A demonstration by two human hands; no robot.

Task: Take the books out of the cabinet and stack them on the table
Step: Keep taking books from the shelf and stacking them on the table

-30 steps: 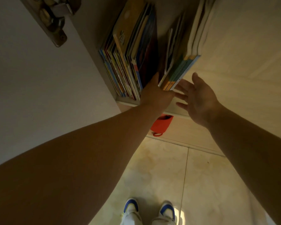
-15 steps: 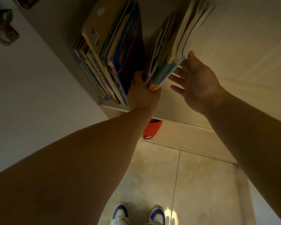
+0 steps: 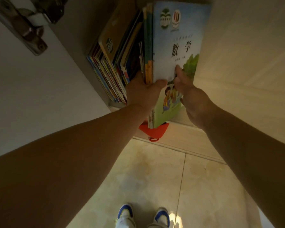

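Your left hand (image 3: 142,92) grips the near end of a bunch of books (image 3: 174,51), thumb wrapped over onto the front cover, the other fingers hidden behind the bunch. Your right hand (image 3: 190,96) presses flat on that cover, fingers straight, just right of the left thumb. The front book is a pale blue maths textbook with a green illustrated lower part; its long axis runs away from your fingertips into the cabinet (image 3: 237,46), cover facing right, near corner sticking out past the shelf edge (image 3: 181,120) toward you.

Right of your right-hand fingers the cream cabinet wall sits close to the cover, very little room there. Left of your left-hand fingers a dark gap, then a second batch of thin books (image 3: 112,63) leaning left against the grey inner side. Beyond that, the white door (image 3: 31,96) swung open, hinge (image 3: 31,28) at its top.

Below your wrists, a red object (image 3: 153,130) under the shelf, partly hidden by the books. Floor is glossy beige tile (image 3: 155,178); blue-and-white shoes (image 3: 143,214) at the bottom edge. Light is dim and yellowish.
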